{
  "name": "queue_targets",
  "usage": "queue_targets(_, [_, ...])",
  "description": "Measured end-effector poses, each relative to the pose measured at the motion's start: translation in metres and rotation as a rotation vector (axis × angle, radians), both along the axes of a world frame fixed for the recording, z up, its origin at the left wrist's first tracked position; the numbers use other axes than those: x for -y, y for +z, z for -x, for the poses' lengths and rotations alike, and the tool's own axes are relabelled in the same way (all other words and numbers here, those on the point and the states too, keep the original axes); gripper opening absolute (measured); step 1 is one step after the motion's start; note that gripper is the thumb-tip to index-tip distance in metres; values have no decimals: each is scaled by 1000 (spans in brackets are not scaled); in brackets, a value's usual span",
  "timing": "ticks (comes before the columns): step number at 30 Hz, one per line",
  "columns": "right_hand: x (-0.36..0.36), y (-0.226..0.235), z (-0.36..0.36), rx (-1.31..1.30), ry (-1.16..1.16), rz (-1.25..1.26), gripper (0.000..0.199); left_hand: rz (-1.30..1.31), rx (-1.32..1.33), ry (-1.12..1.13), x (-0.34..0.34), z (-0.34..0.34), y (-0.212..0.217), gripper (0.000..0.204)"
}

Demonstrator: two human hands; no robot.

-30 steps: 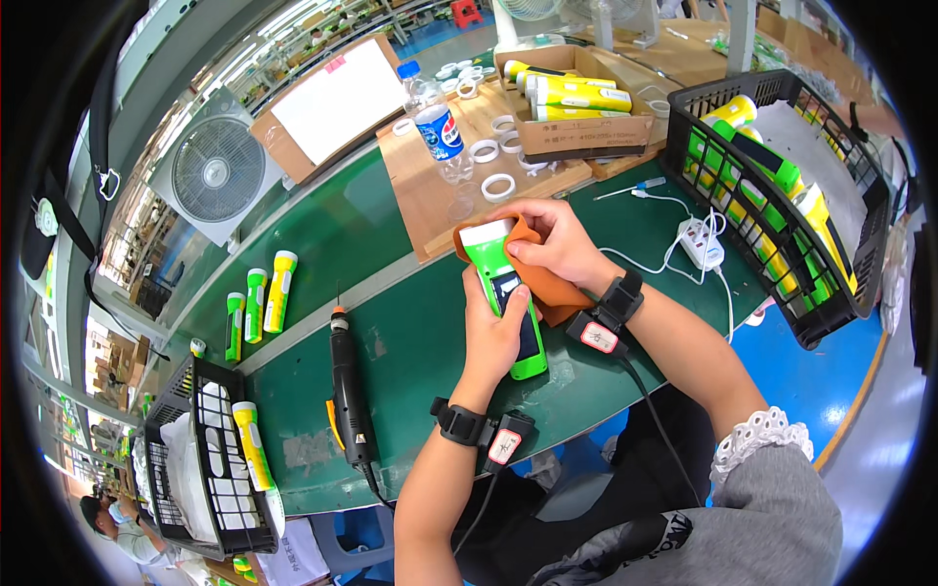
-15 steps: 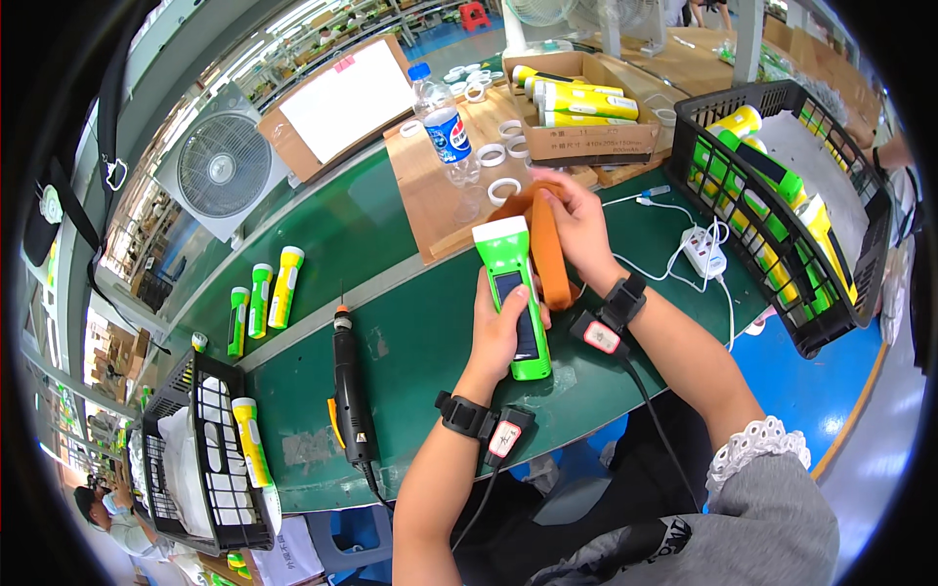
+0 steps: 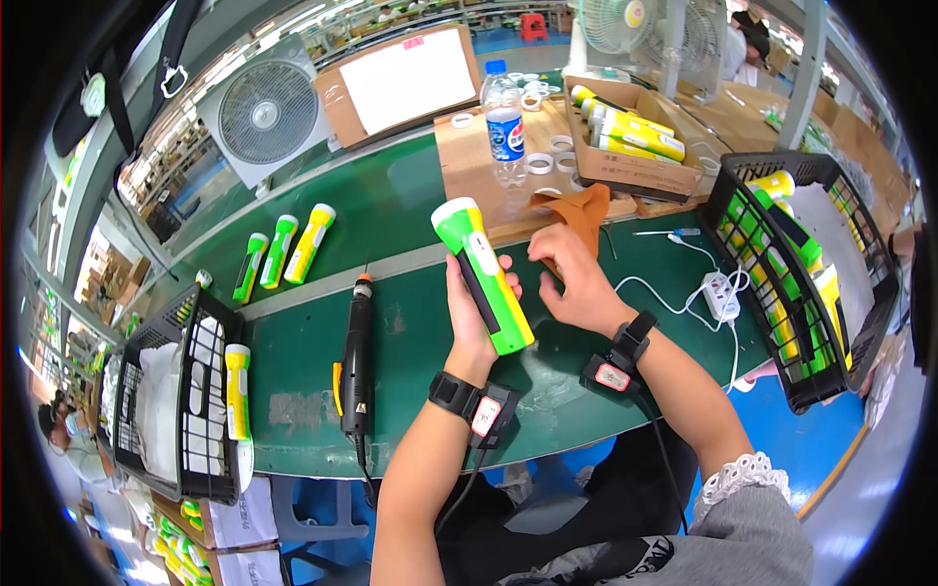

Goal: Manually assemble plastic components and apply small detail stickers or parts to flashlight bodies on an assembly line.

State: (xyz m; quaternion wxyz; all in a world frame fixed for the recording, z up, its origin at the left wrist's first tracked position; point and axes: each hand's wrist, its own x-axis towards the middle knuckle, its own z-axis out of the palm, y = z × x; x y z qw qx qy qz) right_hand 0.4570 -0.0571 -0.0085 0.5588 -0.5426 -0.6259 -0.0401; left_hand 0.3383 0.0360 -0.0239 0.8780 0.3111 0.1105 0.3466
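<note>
My left hand (image 3: 471, 311) is wrapped around a green and yellow flashlight (image 3: 486, 283) with a white head. The flashlight is tilted, head up and to the left, its dark panel along the left side. My right hand (image 3: 583, 283) is just right of it, fingers curled with a gap between thumb and forefinger; I see nothing held there. Directly beyond that hand lies a crumpled orange-brown cloth (image 3: 580, 217), partly hidden by my fingers. A black electric screwdriver (image 3: 358, 361) lies on the green table (image 3: 410, 391) to the left.
Three flashlights (image 3: 278, 252) lie at the far left. Black crates stand left (image 3: 207, 400) and right (image 3: 793, 386), the right one holding several flashlights. A cardboard box (image 3: 635, 174), plastic bottle (image 3: 506, 132) and white rings (image 3: 539, 164) are at the back. A white power strip (image 3: 721, 296) trails cables.
My right hand has come away from the cloth, which now lies beyond it. The flashlight has turned and tilted left in my left hand. The view has shifted.
</note>
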Motion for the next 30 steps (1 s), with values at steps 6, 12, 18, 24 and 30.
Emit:
queue_targets(6, [2, 7, 15, 544, 181, 70, 50, -16, 264, -149, -7, 11, -6, 38])
queue_targets(12, [10, 5, 11, 165, -103, -11, 43, -178, 159, 21, 13, 0, 10, 54])
queue_targets(18, [2, 7, 17, 140, -127, 90, 39, -257, 78, 64, 2, 5, 6, 59])
queue_targets(24, [-11, -20, -6, -363, 62, 69, 51, -850, -366, -56, -6, -6, 38, 39])
queue_targets(30, [-6, -18, -3, -492, 146, 545, 51, -1620, -995, 563, -224, 55, 27, 36])
